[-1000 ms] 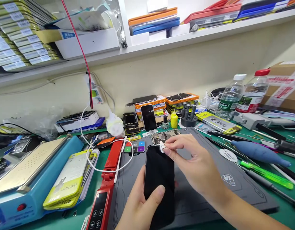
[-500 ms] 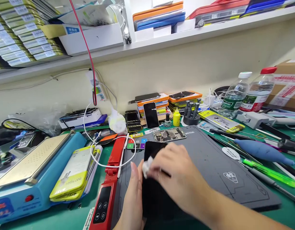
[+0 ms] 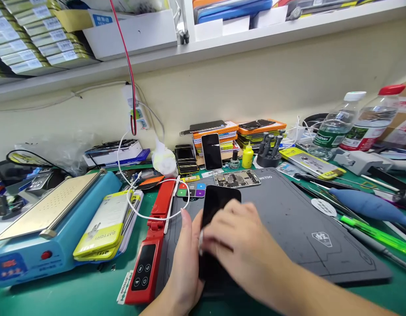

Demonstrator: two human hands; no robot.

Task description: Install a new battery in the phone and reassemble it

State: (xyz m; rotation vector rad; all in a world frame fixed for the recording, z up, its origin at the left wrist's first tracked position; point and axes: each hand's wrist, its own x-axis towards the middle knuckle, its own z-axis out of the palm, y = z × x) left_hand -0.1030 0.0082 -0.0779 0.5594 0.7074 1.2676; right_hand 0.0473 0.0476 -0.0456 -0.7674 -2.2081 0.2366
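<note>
A phone with a black screen [image 3: 221,199] is held over the front of a grey work mat [image 3: 288,219], its screen facing up towards me. My left hand [image 3: 186,263] is closed round its left side, thumb up along the edge. My right hand [image 3: 242,241] lies across the screen, fingers pinched on a small white wipe [image 3: 201,241] at the left edge. Most of the wipe is hidden by the fingers. Behind the phone, an opened phone with bare inner parts [image 3: 237,178] lies at the mat's back edge.
Left of the mat lie a red folding device [image 3: 146,263], yellow battery packs [image 3: 100,228] and a blue heating plate machine [image 3: 67,228]. A white cable [image 3: 150,217] loops above the red device. Tools, a blue air blower [image 3: 367,204] and two bottles [image 3: 336,127] crowd the right side.
The view has tilted down slightly. My right hand still pinches the wipe, which now shows less, at the phone's left edge. More of the phone's top end is visible.
</note>
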